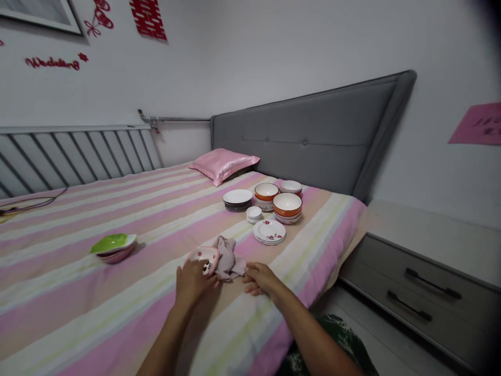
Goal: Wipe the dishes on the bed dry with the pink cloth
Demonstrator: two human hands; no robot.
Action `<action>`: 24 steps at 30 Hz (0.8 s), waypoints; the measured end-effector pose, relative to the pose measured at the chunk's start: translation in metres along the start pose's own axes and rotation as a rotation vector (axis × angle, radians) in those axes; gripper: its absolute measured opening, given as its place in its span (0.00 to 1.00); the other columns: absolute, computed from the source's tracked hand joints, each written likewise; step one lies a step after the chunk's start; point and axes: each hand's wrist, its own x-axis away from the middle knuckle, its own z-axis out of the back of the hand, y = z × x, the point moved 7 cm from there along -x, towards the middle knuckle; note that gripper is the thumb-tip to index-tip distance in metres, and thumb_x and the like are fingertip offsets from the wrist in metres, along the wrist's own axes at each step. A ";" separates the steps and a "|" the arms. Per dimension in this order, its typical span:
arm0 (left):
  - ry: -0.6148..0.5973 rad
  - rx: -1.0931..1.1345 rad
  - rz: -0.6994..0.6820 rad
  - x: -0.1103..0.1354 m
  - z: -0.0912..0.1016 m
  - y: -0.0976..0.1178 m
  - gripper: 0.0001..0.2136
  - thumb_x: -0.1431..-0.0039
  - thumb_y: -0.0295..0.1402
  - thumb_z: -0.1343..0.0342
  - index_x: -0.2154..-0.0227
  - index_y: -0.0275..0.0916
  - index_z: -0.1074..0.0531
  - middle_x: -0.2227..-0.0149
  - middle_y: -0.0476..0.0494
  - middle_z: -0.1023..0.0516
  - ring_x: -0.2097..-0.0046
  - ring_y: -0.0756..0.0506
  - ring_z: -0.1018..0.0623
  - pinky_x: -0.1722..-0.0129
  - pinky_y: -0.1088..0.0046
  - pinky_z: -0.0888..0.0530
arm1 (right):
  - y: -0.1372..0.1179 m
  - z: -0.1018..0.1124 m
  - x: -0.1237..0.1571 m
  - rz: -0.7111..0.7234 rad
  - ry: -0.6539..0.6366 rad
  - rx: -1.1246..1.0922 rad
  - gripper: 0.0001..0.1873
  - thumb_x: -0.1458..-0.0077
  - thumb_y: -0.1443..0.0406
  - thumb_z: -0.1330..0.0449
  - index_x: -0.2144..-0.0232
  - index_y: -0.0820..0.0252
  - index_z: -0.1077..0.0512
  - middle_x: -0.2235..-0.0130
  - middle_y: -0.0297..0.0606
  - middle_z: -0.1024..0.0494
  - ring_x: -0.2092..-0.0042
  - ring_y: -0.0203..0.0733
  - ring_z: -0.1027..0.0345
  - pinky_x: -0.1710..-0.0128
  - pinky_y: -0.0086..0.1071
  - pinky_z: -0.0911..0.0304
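Observation:
A pink-and-white dish [211,254] with dots and a small animal face is tilted in front of me. My left hand [191,282] is closed on its near side and hides part of it. Against the dish's right side lies a crumpled greyish-pink cloth [226,256]. My right hand [260,278] is at the cloth's right end, thumb and forefinger closed on its corner, other fingers curled. Just beyond sits a short stack of white plates with red flowers [270,231].
Farther back stand small white dishes [254,213], dark-rimmed plates [238,196] and orange-banded bowls [287,204]. A green leaf-shaped dish [113,243] rests on pink ones at left. A pink pillow [223,163] lies by the grey headboard [313,130]; a drawer cabinet [422,287] is at right.

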 end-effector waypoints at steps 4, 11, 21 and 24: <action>-0.006 0.016 0.214 -0.016 -0.007 -0.011 0.38 0.61 0.52 0.44 0.46 0.36 0.37 0.44 0.26 0.36 0.43 0.26 0.39 0.53 0.43 0.40 | -0.005 -0.004 -0.014 0.004 0.059 0.105 0.08 0.48 0.64 0.43 0.76 0.62 0.34 0.80 0.33 0.28 0.84 0.32 0.35 0.87 0.22 0.47; 0.130 0.144 0.190 -0.025 -0.027 -0.029 0.41 0.64 0.55 0.43 0.49 0.32 0.36 0.53 0.31 0.31 0.48 0.32 0.33 0.50 0.59 0.36 | -0.023 0.015 -0.030 0.200 0.165 0.123 0.08 0.60 0.69 0.39 0.85 0.60 0.34 0.87 0.31 0.32 0.85 0.35 0.38 0.83 0.25 0.45; 0.315 0.254 0.208 -0.017 -0.021 -0.022 0.31 0.67 0.46 0.38 0.56 0.38 0.31 0.57 0.37 0.32 0.52 0.36 0.31 0.51 0.61 0.33 | -0.115 0.135 0.014 0.826 0.904 -0.339 0.15 0.51 0.54 0.46 0.67 0.60 0.37 0.71 0.32 0.32 0.70 0.34 0.37 0.70 0.27 0.41; 0.361 0.250 0.170 -0.012 -0.012 -0.014 0.29 0.63 0.45 0.39 0.55 0.39 0.32 0.56 0.37 0.33 0.51 0.37 0.32 0.50 0.60 0.34 | -0.127 0.116 0.026 0.962 0.846 -0.282 0.14 0.47 0.55 0.47 0.67 0.60 0.37 0.72 0.32 0.35 0.71 0.34 0.39 0.71 0.27 0.41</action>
